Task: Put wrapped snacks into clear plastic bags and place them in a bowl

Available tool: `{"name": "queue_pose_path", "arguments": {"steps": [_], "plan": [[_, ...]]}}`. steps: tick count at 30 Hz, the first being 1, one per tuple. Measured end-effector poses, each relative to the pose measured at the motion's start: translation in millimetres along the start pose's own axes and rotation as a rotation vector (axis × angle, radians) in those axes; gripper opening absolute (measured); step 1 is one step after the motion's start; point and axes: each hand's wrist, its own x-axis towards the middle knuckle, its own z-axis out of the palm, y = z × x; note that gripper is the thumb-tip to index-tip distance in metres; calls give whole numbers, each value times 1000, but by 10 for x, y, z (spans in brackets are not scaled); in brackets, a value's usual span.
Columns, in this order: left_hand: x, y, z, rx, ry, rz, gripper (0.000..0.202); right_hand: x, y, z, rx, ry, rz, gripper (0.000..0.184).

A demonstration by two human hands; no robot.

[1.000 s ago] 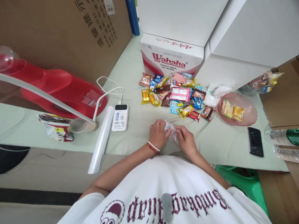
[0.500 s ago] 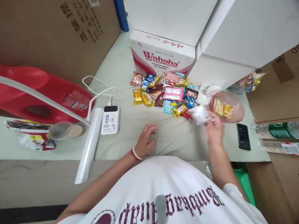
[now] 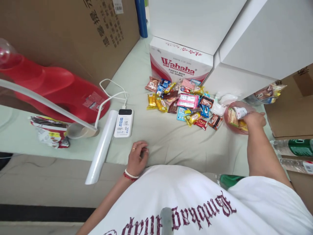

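Note:
My right hand (image 3: 254,120) is over the pink see-through bowl (image 3: 228,123) at the right. Its fingers are bent and partly hidden, closed against a small white wrapped packet (image 3: 241,113) inside the bowl. Beside that packet lie yellow and green wrapped snacks (image 3: 232,117). My left hand (image 3: 138,158) rests on the pale cloth near its front edge, loosely curled with a gap at the thumb, holding nothing. Ahead of both hands spreads a pile of wrapped snacks (image 3: 187,100): pink, blue, yellow, brown and red packets. A brown packet (image 3: 215,121) lies at its right end.
Behind the pile stands a Wahaha water carton (image 3: 179,65). To the left are a white power bank (image 3: 124,125) with cable, a clear film roll (image 3: 102,147), a plastic cup (image 3: 77,131) and a red jug (image 3: 56,88). Plastic bottles (image 3: 297,147) lie at far right.
My right hand has gone right with the white packet, from the pile's edge into the bowl. The brown packet now shows. My left hand has shifted left, and the phone is hidden by my right arm.

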Motion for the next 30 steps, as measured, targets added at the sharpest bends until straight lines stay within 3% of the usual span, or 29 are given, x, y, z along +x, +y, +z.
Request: {"name": "queue_pose_path", "arguments": {"steps": [2, 4, 6, 8, 11, 14, 16, 18, 21, 25, 27, 30], "plan": [[0, -13, -6, -12, -2, 9, 18, -45, -12, -75, 23, 66, 120, 35], [16, -18, -19, -30, -16, 18, 16, -116, -130, -133, 118, 134, 81, 39], [39, -15, -29, -39, -38, 34, 15, -200, -352, -150, 182, 99, -145, 38], [57, -4, -28, -41, -61, 41, 15, -270, -624, -126, 146, -27, -403, 34], [50, 13, -17, -45, -63, 14, 15, -321, -941, -60, -1, -174, -555, 30], [-15, 18, -34, -85, -33, -27, 13, -359, -1008, -50, -1, -155, -487, 27], [-72, 28, -69, -142, -13, -56, 13, -448, -949, -99, 166, -97, -400, 22], [-101, 69, -103, -201, -20, -89, 15, -645, -892, -175, 482, -95, -316, 19], [-23, 230, -82, -293, -120, -138, 17, -1156, -956, -265, 1103, -178, -197, 30], [297, 607, 198, -451, -303, -171, 26, -1934, -1354, -259, 1669, -394, -44, 35], [478, 797, 416, -550, -375, -204, 34, -2220, -1580, -238, 1781, -486, -1, 33], [689, 988, 706, -796, -417, -417, 53, -2458, -1805, -234, 1842, -595, 18, 32]]}}
